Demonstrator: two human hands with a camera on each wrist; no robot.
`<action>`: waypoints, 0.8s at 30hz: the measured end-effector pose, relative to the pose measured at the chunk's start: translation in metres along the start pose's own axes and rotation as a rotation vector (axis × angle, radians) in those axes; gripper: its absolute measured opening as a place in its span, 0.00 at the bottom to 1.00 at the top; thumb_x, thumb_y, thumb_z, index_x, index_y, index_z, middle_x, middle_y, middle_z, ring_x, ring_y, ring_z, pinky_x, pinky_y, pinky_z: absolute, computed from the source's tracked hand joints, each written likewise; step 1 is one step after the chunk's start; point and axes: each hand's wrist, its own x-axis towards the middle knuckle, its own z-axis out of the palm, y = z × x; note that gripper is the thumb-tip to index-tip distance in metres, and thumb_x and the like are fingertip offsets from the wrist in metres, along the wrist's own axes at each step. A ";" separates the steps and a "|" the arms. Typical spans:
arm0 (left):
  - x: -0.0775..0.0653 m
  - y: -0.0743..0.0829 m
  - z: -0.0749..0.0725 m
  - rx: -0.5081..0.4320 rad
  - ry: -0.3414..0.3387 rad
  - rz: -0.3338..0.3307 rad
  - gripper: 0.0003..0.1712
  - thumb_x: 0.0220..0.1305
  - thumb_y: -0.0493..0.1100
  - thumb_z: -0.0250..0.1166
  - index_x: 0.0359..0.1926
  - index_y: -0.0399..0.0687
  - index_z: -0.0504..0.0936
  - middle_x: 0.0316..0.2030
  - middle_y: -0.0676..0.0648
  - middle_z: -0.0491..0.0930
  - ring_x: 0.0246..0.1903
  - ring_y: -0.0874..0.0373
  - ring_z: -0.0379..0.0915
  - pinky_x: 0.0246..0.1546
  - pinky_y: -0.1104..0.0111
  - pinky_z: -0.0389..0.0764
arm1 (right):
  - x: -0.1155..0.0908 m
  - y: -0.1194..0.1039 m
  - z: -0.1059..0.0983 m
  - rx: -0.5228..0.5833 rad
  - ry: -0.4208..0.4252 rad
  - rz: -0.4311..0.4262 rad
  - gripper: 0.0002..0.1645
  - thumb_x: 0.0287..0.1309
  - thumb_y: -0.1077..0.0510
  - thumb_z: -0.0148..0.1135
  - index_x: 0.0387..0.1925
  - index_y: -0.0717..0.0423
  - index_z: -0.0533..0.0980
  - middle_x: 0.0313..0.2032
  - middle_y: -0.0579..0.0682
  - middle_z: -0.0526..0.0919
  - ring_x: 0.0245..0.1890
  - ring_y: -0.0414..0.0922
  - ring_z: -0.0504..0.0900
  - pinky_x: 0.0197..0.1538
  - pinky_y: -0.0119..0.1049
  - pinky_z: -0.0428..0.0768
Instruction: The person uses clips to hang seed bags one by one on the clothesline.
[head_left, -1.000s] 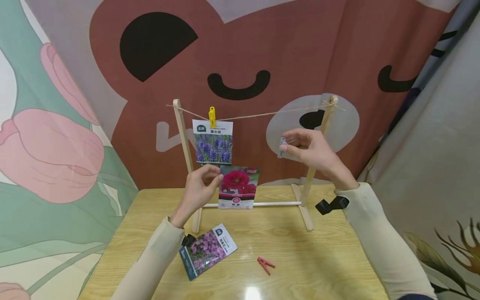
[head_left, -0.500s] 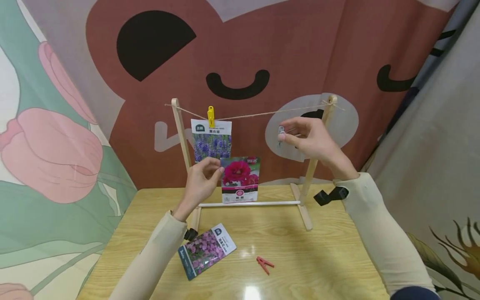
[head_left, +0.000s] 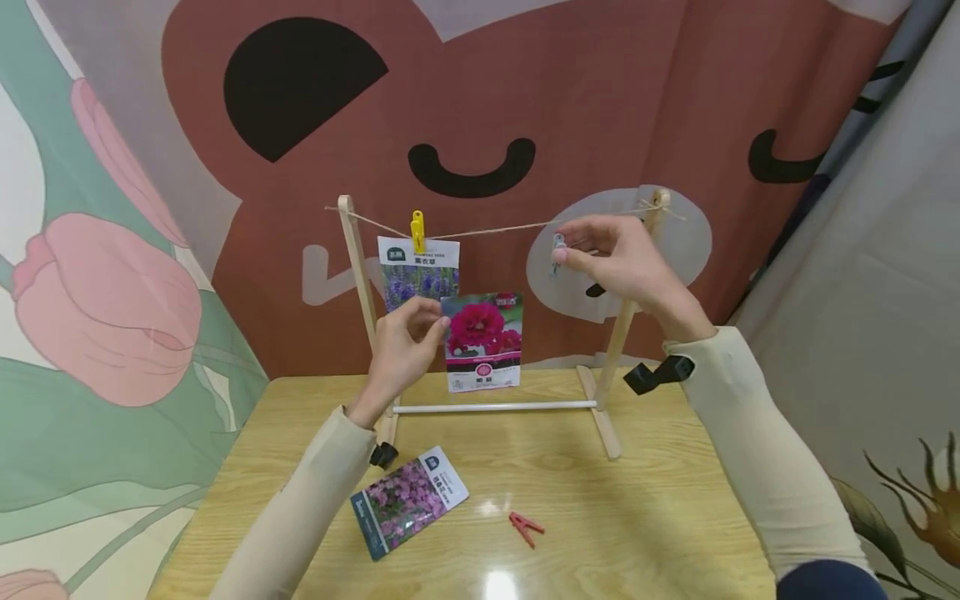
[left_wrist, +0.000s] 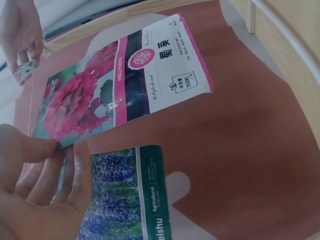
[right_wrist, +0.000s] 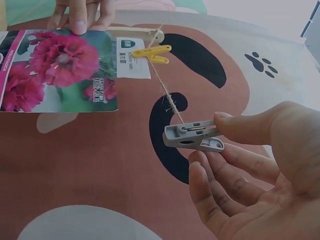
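Note:
My left hand [head_left: 407, 343] pinches a hollyhock seed packet [head_left: 483, 342] by its upper left edge, below the string [head_left: 495, 229]. In the left wrist view the thumb lies on the face of that packet [left_wrist: 135, 75]. My right hand [head_left: 626, 258] pinches a grey clothespin [right_wrist: 192, 135] by its handle ends, near the string's height. A yellow clothespin [head_left: 417, 232] holds a lavender seed packet [head_left: 418, 271] on the string; the left hand and hollyhock packet cover its lower part.
The string spans two wooden posts [head_left: 617, 346], joined low by a white rod [head_left: 495, 407]. On the table [head_left: 600, 533] lie a purple-flowered seed packet [head_left: 409, 502] and a red clothespin [head_left: 527, 528]. A printed curtain [head_left: 480, 100] hangs behind.
Both hands have risen toward the string, the left with the hollyhock packet and the right with the grey clothespin. The things on the table have stayed put.

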 end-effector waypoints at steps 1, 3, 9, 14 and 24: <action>0.002 0.001 0.000 0.000 0.005 0.003 0.07 0.74 0.35 0.69 0.49 0.39 0.85 0.38 0.42 0.92 0.30 0.51 0.90 0.37 0.65 0.90 | 0.002 0.000 0.000 -0.001 0.000 -0.001 0.22 0.70 0.52 0.72 0.62 0.54 0.84 0.50 0.56 0.90 0.46 0.43 0.87 0.45 0.28 0.83; 0.006 0.003 0.001 0.000 0.010 0.010 0.07 0.74 0.36 0.69 0.49 0.39 0.85 0.38 0.42 0.92 0.31 0.51 0.90 0.35 0.67 0.89 | 0.005 -0.001 -0.001 -0.010 0.002 -0.001 0.22 0.70 0.51 0.72 0.61 0.55 0.84 0.49 0.56 0.90 0.45 0.42 0.88 0.45 0.28 0.83; 0.016 0.009 0.006 0.003 0.021 0.022 0.07 0.73 0.36 0.69 0.49 0.38 0.84 0.40 0.41 0.92 0.34 0.45 0.91 0.35 0.70 0.88 | 0.013 -0.003 -0.003 -0.033 -0.016 -0.008 0.23 0.71 0.49 0.70 0.62 0.53 0.84 0.50 0.55 0.89 0.48 0.48 0.88 0.47 0.30 0.82; 0.022 0.013 0.009 0.008 0.035 0.033 0.07 0.73 0.36 0.69 0.49 0.39 0.84 0.39 0.42 0.92 0.33 0.47 0.90 0.34 0.70 0.86 | 0.018 -0.007 -0.005 -0.062 -0.036 -0.017 0.24 0.73 0.47 0.69 0.65 0.50 0.82 0.51 0.52 0.88 0.49 0.48 0.86 0.49 0.34 0.82; 0.030 0.017 0.014 0.022 0.055 0.050 0.07 0.73 0.36 0.69 0.49 0.40 0.85 0.38 0.43 0.92 0.32 0.54 0.88 0.34 0.67 0.85 | 0.032 -0.024 -0.008 -0.087 -0.067 -0.047 0.22 0.74 0.48 0.67 0.63 0.49 0.82 0.51 0.51 0.87 0.49 0.48 0.85 0.50 0.39 0.81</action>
